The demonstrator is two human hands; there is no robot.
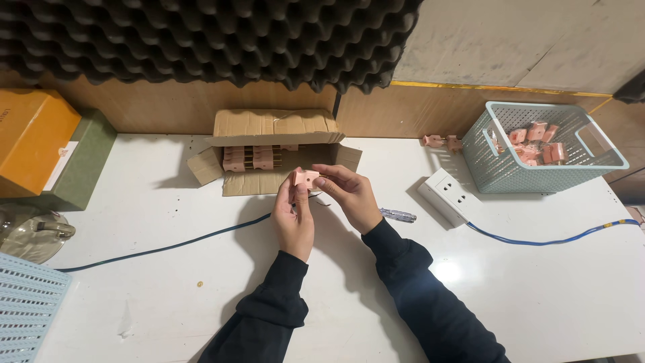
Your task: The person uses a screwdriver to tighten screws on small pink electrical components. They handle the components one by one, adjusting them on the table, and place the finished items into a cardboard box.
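Observation:
Both hands meet over the middle of the white table (524, 289). My left hand (294, 218) and my right hand (349, 195) together hold a small pink plastic plug part (306, 178) by its sides, just in front of an open cardboard box (272, 151). The box lies on its side and holds rows of the same pink parts (252, 158). A blue cable (168, 247) runs from under my left hand toward the left. Both arms wear dark sleeves.
A pale green mesh basket (544, 171) at the right holds several pink parts, with two more (441, 142) beside it. A white socket block (449, 195) with a blue cord, a small screwdriver (398, 215), orange and green boxes (40, 144), a glass lid and a light blue basket (27, 306) stand around.

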